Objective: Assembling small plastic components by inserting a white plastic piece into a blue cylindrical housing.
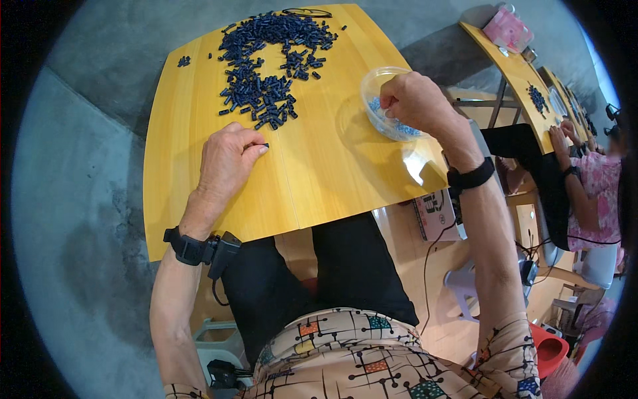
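Note:
On the yellow table, my left hand (229, 156) is closed in a pinch. One small dark cylindrical piece (266, 145) pokes out from between its thumb and forefinger, just above the tabletop. Beyond that hand lies a large heap of similar dark pieces (262, 90), spread toward the table's far edge. My right hand (415, 100) reaches over a clear round plastic tub (365, 90), its fingers drawn together at the opening. Small light-blue bits (403, 129) cover the tub's bottom. Whatever those right fingers hold is too small or hidden to tell.
A few dark pieces (184, 61) lie apart at the table's left, and glasses (307, 12) rest at its far edge. To the right, another person (591, 193) sits at a second table (508, 73) with dark pieces. Below stand a printed box (435, 216) and a stool (462, 282).

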`<state>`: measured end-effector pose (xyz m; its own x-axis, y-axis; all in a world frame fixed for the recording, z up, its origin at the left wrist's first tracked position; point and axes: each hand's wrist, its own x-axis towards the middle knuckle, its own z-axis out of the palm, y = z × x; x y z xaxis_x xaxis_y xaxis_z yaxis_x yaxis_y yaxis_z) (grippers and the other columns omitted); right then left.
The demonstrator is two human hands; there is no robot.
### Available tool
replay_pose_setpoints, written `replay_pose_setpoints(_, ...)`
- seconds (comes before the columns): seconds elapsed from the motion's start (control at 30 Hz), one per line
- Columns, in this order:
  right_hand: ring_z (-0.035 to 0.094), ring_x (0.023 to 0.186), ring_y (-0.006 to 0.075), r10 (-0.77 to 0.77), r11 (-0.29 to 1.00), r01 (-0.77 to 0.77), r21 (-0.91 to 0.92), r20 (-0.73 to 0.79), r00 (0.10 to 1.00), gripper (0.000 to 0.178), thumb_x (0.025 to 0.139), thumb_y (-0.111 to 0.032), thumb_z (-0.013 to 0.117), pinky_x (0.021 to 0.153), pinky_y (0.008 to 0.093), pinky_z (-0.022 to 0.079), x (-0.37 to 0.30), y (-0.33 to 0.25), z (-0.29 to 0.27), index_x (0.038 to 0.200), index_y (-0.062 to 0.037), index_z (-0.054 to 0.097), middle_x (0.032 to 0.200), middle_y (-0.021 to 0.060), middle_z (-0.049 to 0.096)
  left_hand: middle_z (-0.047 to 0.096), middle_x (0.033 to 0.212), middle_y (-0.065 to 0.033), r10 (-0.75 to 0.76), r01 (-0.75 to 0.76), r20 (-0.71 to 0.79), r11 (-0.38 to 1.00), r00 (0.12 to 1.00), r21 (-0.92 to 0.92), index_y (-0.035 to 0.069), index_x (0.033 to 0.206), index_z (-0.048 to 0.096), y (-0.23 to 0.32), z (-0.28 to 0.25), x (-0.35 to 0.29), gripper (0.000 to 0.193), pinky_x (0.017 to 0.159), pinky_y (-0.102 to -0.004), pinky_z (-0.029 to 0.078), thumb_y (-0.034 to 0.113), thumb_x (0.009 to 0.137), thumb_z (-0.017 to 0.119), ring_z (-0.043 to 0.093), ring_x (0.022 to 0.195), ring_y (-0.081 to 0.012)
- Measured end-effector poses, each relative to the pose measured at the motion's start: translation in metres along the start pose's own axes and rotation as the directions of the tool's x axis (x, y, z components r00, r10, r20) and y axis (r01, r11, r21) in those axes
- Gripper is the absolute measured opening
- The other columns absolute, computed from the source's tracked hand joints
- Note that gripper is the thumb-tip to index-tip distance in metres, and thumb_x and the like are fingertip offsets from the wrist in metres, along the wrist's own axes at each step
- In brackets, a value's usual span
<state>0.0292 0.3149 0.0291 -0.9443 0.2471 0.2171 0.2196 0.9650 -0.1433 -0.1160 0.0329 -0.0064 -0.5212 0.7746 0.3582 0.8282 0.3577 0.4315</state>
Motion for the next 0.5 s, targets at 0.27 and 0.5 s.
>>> replay_pose_setpoints(0.27,0.061,0.067,0.0315,-0.047,0.995,0.056,-0.085,0.11,0.993,0.01,0.067,-0.008,0.061,0.063,0.0386,0.048,0.004,0.003,0.015,0.075,-0.005,0.065,0.07,0.0141,0.063,0.062,0.074,-0.012,-0.092,0.088,-0.009,0.974,0.996,-0.208,0.0,0.081,0.065,0.028,-0.011,-0.015,0.011,0.059,-0.0315,0.047,0.005,0.072,0.066,0.059,0.064,-0.0236)
replay_pose_setpoints(0.5,0.062,0.071,0.0354,-0.126,0.982,0.147,-0.122,0.163,0.978,0.016,0.077,-0.014,0.055,0.065,0.0431,0.049,0.003,0.004,0.009,0.075,0.0006,0.062,0.075,0.0203,0.063,0.06,0.074,-0.0011,-0.309,0.348,0.181,0.666,0.934,-0.66,-0.001,0.095,0.065,0.056,-0.024,-0.039,0.015,0.057,-0.0199,0.043,0.005,0.083,0.059,0.052,0.064,-0.0057)
